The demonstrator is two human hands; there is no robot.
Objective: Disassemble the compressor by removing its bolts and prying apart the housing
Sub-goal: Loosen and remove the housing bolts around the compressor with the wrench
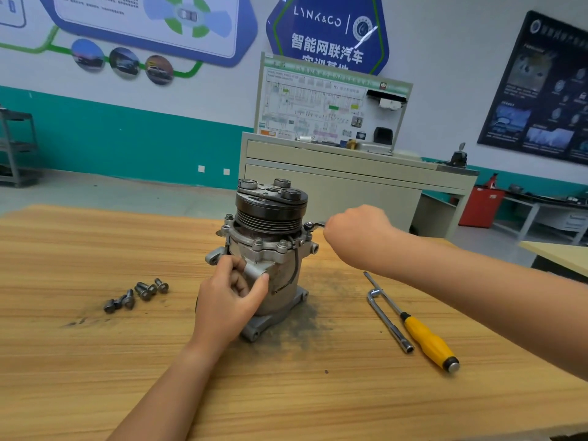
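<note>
Now the compressor (270, 249) stands on the tabletop (95, 361). The left hand (232, 300) has its grip round its side; the right hand (356, 233) has its grip round a wrench (319, 224) on a bolt (308, 226). A crooked pull could make the wrench slip.

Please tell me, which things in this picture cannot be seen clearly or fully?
1. Head view: the tool in the right hand; the fist hides all but its tip.
2. Head view: the far side of the compressor, hidden by its own body; bolts there unknown.
3. Head view: the loose bolts overlap; exact count unclear.
</note>
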